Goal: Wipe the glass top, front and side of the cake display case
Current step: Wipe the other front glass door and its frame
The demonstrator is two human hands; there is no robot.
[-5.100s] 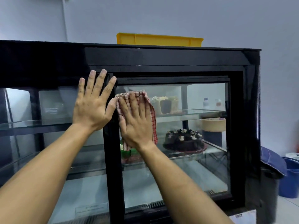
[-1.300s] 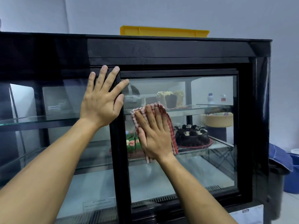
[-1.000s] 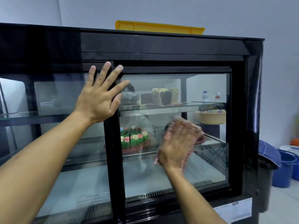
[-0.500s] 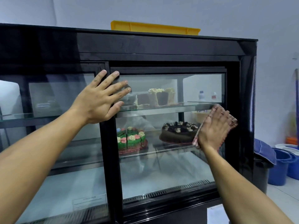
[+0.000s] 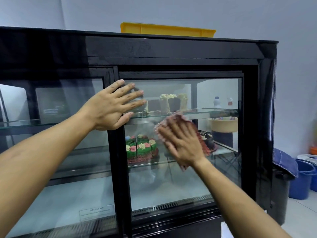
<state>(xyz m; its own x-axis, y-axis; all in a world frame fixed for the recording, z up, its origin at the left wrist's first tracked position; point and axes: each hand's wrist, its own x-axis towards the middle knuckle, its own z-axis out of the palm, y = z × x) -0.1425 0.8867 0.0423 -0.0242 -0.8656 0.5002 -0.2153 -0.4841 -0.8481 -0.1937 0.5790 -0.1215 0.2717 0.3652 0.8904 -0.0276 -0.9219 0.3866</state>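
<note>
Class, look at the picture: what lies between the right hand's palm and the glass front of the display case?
In the head view, a red-checked cloth lies between the right hand and the glass front.

Display case (image 5: 171,48), black frame, glass front; yellow tray (image 5: 168,30) on its top. Upper glass shelf (image 5: 214,111): cut cake with cream frosting (image 5: 171,103), two bottles (image 5: 217,102) behind. Lower shelf (image 5: 223,151): green cake with pink rosettes (image 5: 140,147) left, dark chocolate cake (image 5: 208,140) right, partly hidden.

My right hand (image 5: 181,143) sweeps the cloth (image 5: 202,145) back from the pane's right edge to its middle. My left hand (image 5: 111,109) now tilts further right, fingers spread across the glass.
</note>
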